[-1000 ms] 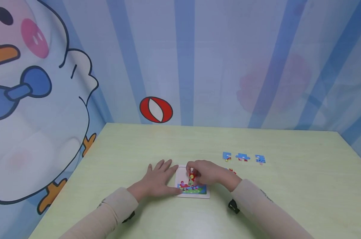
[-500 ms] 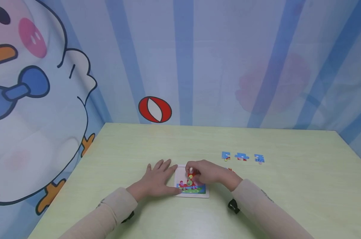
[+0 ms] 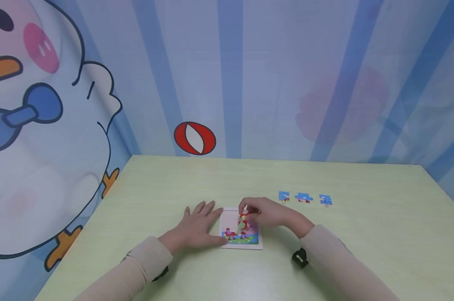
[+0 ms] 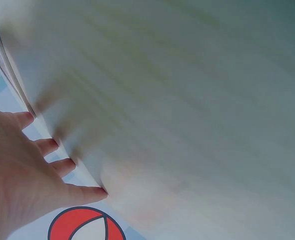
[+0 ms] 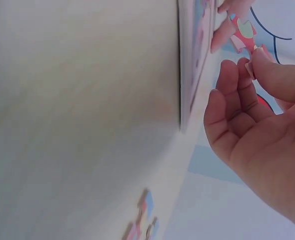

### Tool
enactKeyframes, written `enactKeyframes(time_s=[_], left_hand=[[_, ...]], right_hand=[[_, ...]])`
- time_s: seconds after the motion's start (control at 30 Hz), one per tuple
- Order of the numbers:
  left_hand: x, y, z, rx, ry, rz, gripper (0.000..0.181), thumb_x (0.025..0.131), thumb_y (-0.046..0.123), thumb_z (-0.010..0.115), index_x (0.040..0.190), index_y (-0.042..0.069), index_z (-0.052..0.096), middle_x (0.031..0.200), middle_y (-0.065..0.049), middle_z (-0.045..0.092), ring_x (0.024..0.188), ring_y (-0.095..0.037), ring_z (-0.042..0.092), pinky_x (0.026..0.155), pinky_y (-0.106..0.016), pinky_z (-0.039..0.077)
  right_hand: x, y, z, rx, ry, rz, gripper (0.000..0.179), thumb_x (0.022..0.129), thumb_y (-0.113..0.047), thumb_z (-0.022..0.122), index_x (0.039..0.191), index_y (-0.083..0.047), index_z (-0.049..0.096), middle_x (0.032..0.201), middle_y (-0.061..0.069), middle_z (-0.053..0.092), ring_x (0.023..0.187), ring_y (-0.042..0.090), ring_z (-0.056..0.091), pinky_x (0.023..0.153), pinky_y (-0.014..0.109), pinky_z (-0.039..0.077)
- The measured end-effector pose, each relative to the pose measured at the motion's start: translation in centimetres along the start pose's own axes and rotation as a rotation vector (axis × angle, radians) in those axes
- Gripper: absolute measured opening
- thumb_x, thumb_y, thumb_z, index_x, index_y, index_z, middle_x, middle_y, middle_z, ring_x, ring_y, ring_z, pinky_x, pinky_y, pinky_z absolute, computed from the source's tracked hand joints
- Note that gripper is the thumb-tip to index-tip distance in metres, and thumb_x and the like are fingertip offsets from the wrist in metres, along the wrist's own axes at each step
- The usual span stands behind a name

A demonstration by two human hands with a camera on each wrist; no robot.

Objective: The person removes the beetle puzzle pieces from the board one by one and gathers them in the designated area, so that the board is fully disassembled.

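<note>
My right hand [image 3: 262,212] pinches a red puzzle piece [image 3: 243,223] with a green spot between thumb and fingers. In the right wrist view, that piece [image 5: 244,31] sticks out past the fingertips, raised off the puzzle board [image 3: 243,247]. Along the board's near side lie fitted pieces [image 3: 251,241] with red shapes on blue and green. Farther back, its pale bare base [image 3: 228,217] shows. My left hand [image 3: 198,229] lies flat and spread on the table, thumb and a fingertip at the board's left edge. The right hand covers part of the board's right side.
Loose blue puzzle pieces stand in a row behind and right of the board: one at left [image 3: 284,196], one in the middle [image 3: 304,197], one at right [image 3: 325,200]. A printed curtain [image 3: 268,83] hangs behind the table's [image 3: 174,179] far edge.
My right hand has risen and shifted slightly right, lifting the red piece from low over the board. Its forearm now hides a loose red piece seen earlier. The left hand stays in place.
</note>
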State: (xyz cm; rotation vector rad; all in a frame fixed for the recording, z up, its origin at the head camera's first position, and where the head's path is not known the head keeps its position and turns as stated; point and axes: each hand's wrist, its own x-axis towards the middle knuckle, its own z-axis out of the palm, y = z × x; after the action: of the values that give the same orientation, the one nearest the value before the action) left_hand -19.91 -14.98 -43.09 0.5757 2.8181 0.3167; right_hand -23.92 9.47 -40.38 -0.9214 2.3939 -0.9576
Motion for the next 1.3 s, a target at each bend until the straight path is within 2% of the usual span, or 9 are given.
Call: enactKeyframes(time_s=[0.17,0.33,0.53,0.73,1.03,1.3], left_hand=[[0.0,0.0,0.1,0.001,0.006,0.002,0.09,0.081,0.069,0.056,0.152,0.02,0.031,0.16,-0.009,0.02,0.146,-0.038,0.012,0.108,-0.07,0.011],[0.0,0.0,0.1,-0.001,0.005,0.007,0.09,0.081,0.069,0.056,0.152,0.02,0.03,0.16,-0.009,0.019,0.146,-0.038,0.011,0.109,-0.07,0.01],[0.0,-0.1,0.2,-0.008,0.004,0.014,0.09,0.081,0.068,0.056,0.152,0.019,0.03,0.16,-0.009,0.019,0.147,-0.037,0.011,0.109,-0.07,0.01],[-0.1,0.0,-0.1,-0.009,0.003,0.013,0.09,0.081,0.069,0.055,0.152,0.018,0.031,0.16,-0.01,0.02,0.146,-0.038,0.012,0.108,-0.07,0.01],[-0.2,-0.1,0.0,-0.008,0.004,0.022,0.09,0.082,0.067,0.055,0.153,0.018,0.029,0.161,-0.01,0.018,0.147,-0.038,0.01,0.108,-0.071,0.009],[-0.2,-0.1,0.0,-0.002,0.0,0.011,0.09,0.082,0.068,0.055,0.153,0.02,0.029,0.161,-0.009,0.018,0.147,-0.037,0.011,0.109,-0.07,0.009]], right_hand=[[-1.1,0.6,-1.1,0.002,0.016,-0.03,0.014,0.096,-0.003,0.055,0.102,-0.015,0.059,0.083,-0.001,0.059,0.076,0.015,0.053,0.07,0.029,0.046],[-2.6,1.5,-2.3,0.026,0.028,-0.026,0.014,0.097,-0.002,0.053,0.103,-0.013,0.058,0.081,0.0,0.058,0.076,0.021,0.055,0.066,0.028,0.046],[-4.9,2.5,-3.8,0.062,0.049,-0.013,0.011,0.096,-0.002,0.053,0.103,-0.01,0.057,0.079,0.007,0.057,0.065,0.023,0.051,0.057,0.027,0.043],[-7.0,3.9,-5.0,0.035,0.085,-0.016,0.011,0.096,0.0,0.053,0.103,-0.007,0.057,0.078,0.006,0.057,0.07,0.027,0.057,0.063,0.028,0.047],[-9.1,5.3,-6.2,0.024,0.125,0.028,0.014,0.093,0.003,0.053,0.104,-0.003,0.058,0.09,0.005,0.059,0.077,0.024,0.061,0.071,0.033,0.052],[-9.7,6.6,-6.4,-0.024,0.149,0.103,0.012,0.093,0.002,0.055,0.101,-0.005,0.06,0.085,0.004,0.056,0.07,0.019,0.057,0.064,0.028,0.048]])
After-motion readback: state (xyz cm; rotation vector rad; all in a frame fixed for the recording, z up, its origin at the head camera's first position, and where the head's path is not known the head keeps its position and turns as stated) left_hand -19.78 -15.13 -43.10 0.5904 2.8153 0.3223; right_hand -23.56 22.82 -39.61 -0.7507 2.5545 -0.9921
